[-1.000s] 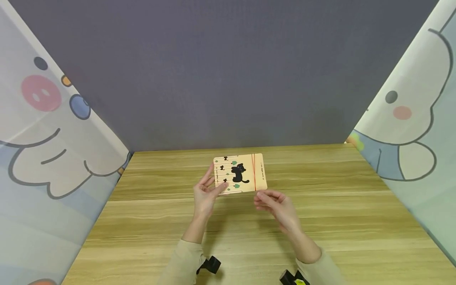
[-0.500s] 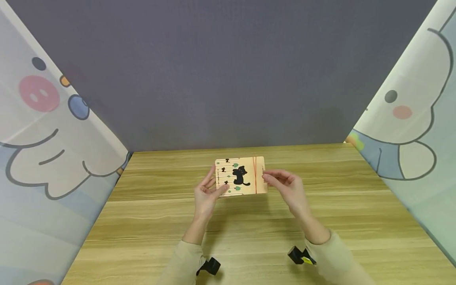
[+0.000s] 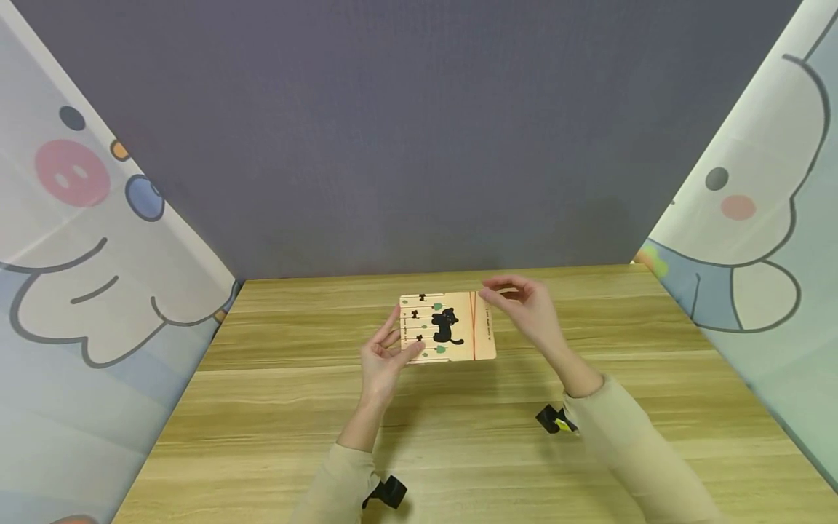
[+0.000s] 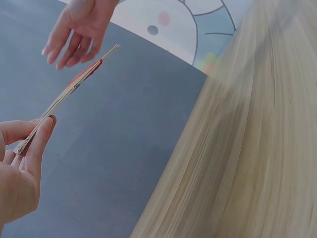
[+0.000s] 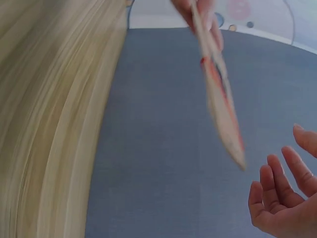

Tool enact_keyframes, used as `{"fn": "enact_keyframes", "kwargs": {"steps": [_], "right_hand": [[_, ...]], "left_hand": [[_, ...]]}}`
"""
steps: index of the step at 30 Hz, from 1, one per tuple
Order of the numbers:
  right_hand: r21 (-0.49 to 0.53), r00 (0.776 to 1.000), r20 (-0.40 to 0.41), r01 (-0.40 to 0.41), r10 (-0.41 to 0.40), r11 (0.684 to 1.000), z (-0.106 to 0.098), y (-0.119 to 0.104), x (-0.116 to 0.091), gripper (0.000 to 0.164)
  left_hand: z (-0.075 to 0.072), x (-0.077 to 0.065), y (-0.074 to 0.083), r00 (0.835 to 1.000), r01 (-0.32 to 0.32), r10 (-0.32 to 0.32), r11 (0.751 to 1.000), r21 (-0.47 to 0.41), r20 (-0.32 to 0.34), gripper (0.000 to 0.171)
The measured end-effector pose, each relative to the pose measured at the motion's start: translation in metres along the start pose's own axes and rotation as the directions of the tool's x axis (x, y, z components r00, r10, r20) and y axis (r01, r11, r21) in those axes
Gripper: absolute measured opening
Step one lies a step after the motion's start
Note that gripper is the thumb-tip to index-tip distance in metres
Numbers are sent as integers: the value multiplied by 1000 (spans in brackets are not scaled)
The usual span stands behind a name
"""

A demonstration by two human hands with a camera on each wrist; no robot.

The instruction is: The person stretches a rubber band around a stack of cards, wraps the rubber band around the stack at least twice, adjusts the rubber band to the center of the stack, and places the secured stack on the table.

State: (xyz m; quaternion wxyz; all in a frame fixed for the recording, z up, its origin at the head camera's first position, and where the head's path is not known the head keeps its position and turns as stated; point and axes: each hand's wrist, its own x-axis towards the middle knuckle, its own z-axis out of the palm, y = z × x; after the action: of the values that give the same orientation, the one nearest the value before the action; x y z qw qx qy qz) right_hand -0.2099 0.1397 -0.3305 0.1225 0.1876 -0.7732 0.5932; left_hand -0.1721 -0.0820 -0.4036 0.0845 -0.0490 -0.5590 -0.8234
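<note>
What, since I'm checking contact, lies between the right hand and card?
Nothing: in the right wrist view, a bare gap separates the right hand from the card.

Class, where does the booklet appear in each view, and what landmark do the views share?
Head: booklet just below and right of centre.
Left wrist: booklet at upper left, edge-on.
Right wrist: booklet upper right of centre, blurred.
Shared landmark: table, across the bottom, right side, left side respectively.
</note>
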Motion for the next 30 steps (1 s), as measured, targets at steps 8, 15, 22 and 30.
{"fn": "enact_keyframes", "kwargs": {"steps": [8, 15, 22, 30], "right_hand": [[-92, 997, 73, -18, 25, 996, 1, 2, 11, 27], [-130, 990, 127, -49, 66, 990, 1, -12, 12, 22], [-166, 982, 146, -92, 117, 982, -2, -11, 13, 21], [-111, 983, 157, -81, 98, 991, 1, 12, 16, 18]], "left_hand": [[1, 0, 0, 1000, 5, -5, 1000, 8, 10, 71], [1, 0, 1, 1000, 2, -2, 1000, -1, 17, 70], [1, 0, 2, 1000, 10, -10, 1000, -3, 15, 70], [6, -1, -1, 999, 3, -4, 1000, 31, 47, 70]]}}
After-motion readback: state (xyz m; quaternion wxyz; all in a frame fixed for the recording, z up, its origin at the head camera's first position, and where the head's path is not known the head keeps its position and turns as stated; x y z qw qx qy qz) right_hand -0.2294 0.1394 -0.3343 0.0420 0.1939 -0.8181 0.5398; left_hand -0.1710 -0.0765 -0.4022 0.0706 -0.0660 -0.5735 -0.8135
